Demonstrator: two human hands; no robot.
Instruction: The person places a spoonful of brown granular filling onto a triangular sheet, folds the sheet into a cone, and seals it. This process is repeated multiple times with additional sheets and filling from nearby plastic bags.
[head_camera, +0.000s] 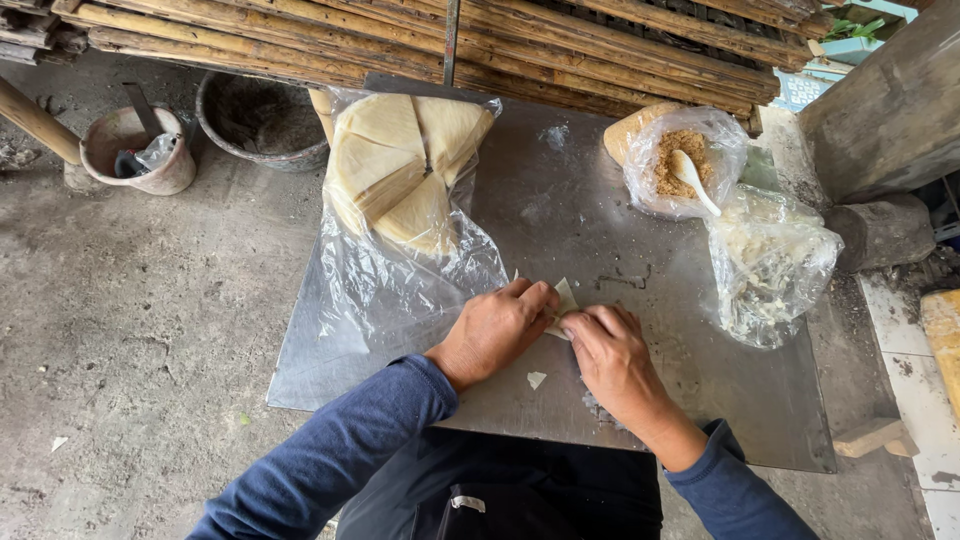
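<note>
Both hands are meeting at the centre of the frame: the left hand (495, 330) and right hand (612, 355) are pinching a small pale wrapper (565, 300) with curled fingers, pressing it onto the metal table (600, 230), below the bag of wrappers (405, 170).

Soft, even daylight fills the scene, bright enough to read every surface and casting no hard shadows. The metal worktop (700, 400) carries a dull, milky sheen rather than sharp glare, lightest toward its far end. The clear plastic bag (400, 270) throws small white glints along its creases, and so does the crumpled bag (770, 270) at the right. Shade deepens under the bamboo poles (400, 40) at the top. Focus is crisp throughout, with no motion blur on the hands. The wide lens bends straight edges outward near the corners.
</note>
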